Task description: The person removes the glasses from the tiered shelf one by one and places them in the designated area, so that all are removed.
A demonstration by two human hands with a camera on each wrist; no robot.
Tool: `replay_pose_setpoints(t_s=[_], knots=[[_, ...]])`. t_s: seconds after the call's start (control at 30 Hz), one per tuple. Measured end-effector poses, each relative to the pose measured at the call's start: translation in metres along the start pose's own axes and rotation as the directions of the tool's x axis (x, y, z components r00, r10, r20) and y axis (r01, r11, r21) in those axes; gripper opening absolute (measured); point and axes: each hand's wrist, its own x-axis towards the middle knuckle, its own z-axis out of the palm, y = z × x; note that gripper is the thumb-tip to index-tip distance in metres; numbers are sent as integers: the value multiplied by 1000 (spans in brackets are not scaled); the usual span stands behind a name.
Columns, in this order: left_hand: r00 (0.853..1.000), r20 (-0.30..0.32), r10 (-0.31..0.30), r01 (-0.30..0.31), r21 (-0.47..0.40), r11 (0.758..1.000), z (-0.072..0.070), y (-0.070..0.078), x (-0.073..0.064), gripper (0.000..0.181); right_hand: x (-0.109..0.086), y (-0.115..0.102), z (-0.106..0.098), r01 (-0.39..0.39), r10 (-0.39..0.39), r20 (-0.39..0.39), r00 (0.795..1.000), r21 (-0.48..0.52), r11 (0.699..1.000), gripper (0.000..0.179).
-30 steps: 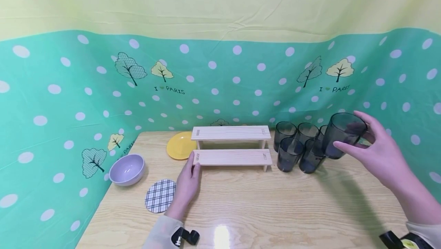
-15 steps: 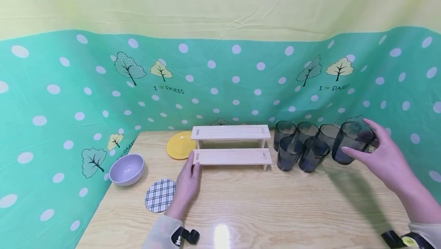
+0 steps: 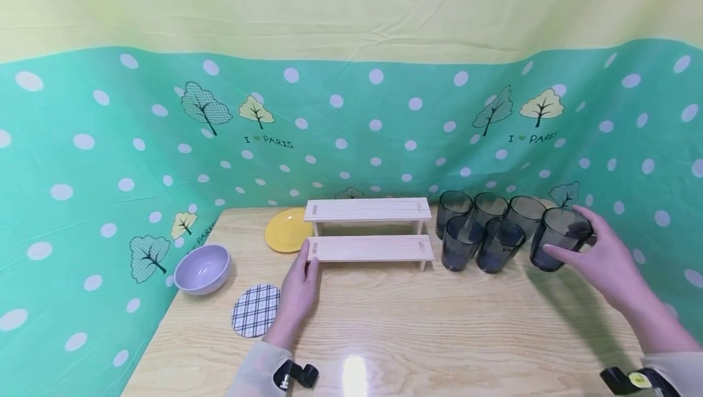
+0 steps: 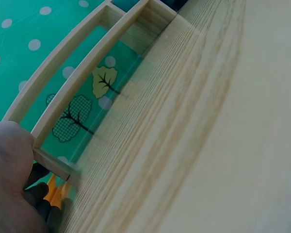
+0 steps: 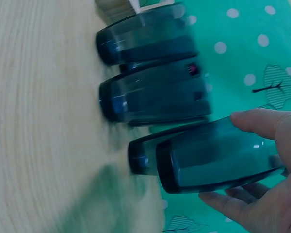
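Observation:
My right hand (image 3: 609, 260) grips a dark tinted drinking glass (image 3: 560, 235) by its side, upright at the right end of a group of matching glasses. In the right wrist view, thumb and fingers lie on opposite sides of that glass (image 5: 213, 155), its base close over the table. Beside it, two glasses (image 3: 461, 244) stand in a front row, with three more (image 3: 490, 211) behind. At the left, my left hand (image 3: 299, 287) holds the left end of the front wooden shelf (image 3: 370, 249). The left wrist view shows its fingers around that end (image 4: 53, 162).
A taller wooden shelf (image 3: 368, 210) stands right behind the front one. Left of them are a yellow plate (image 3: 287, 230), a purple bowl (image 3: 202, 270) and a checked round coaster (image 3: 255, 311). A dotted green cloth (image 3: 379, 159) hangs behind the table (image 3: 428, 330).
My right hand has carried the glass rightward, then lowered it toward the table, uncovering the back-right glass. The left hand stays on the shelf's end.

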Motion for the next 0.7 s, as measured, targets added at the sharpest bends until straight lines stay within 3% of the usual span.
replay_pose_setpoints(t_s=[0.23, 0.43, 0.7], knots=[[1000, -5, 3, -3, 3, 1000, 0, -1, 0, 63, 6, 15, 12, -22, 22, 10, 1000, 41, 999, 115], [999, -30, 29, -29, 11, 1000, 1, -2, 1, 62, 10, 23, 22, -12, 12, 3, 1000, -2, 1000, 114], [1000, -11, 2, -2, 1, 1000, 1, -3, 2, 63, 12, 31, 31, -7, 7, 5, 1000, 29, 1000, 114]])
